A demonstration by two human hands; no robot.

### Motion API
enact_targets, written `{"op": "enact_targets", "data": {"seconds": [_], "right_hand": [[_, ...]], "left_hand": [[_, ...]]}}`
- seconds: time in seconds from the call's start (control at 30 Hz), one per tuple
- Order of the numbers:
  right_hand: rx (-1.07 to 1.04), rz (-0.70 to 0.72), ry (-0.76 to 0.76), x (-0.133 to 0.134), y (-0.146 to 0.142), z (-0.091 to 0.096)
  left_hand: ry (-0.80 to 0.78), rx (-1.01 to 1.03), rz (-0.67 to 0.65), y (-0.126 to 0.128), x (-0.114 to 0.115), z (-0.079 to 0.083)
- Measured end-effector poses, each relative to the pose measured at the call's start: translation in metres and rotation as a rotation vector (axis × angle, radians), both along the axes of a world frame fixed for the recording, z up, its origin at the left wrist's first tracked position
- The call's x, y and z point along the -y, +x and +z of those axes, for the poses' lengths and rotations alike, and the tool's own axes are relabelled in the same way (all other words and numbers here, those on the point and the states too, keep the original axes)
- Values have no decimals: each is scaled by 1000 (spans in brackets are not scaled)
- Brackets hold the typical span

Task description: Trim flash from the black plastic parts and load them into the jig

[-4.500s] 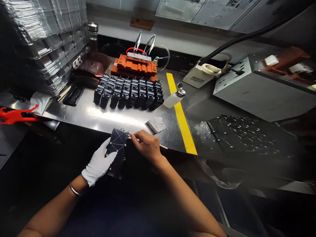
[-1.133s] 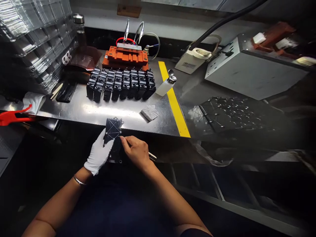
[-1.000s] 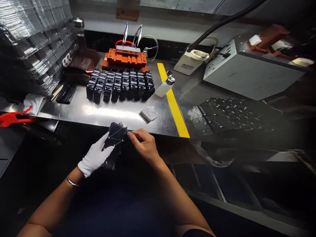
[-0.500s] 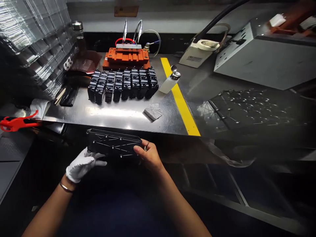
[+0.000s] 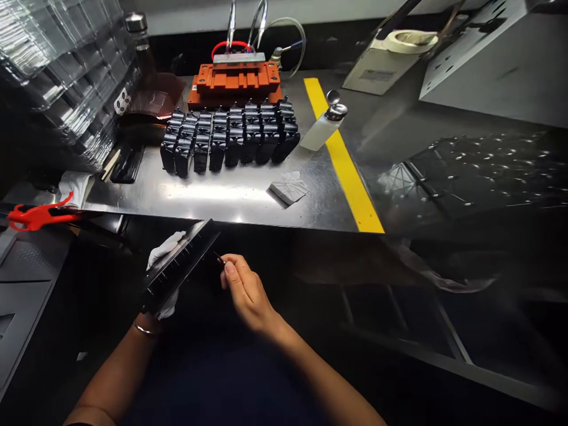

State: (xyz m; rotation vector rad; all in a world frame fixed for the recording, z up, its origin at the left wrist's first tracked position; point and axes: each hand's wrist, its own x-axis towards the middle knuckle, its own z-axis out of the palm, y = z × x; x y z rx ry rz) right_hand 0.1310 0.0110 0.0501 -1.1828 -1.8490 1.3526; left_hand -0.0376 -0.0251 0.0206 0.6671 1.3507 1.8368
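Note:
My left hand, in a white glove, grips a long black plastic housing in front of the bench edge. The housing is tilted, its far end raised to the right, and a row of thin pins or ribs shows along its inside. Most of my left fingers are hidden behind it. Bare and closed in a pinch, my right hand holds a small, thin dark tool whose tip points at the housing's right side. Whether the tip touches the housing, I cannot tell.
Rows of black plastic parts stand on the metal bench before an orange fixture. A folded white cloth, a pump bottle and yellow tape are to the right. A red air gun hangs left; clear trays are stacked behind.
The housing has turned from lying level, studded face showing, to a steep tilt with its inside showing. My right hand has let go of it and moved slightly left, pinching the thin tool.

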Motion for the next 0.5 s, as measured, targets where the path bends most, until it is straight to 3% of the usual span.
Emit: {"op": "enact_targets", "data": {"seconds": [0.17,0.5], "right_hand": [[-117,88,38,9,-14,9],[-180,-78,80,-9,-15,-4]], "left_hand": [[125,-73,-27,3,2,3],[179,-76,11,5,6,2]]}}
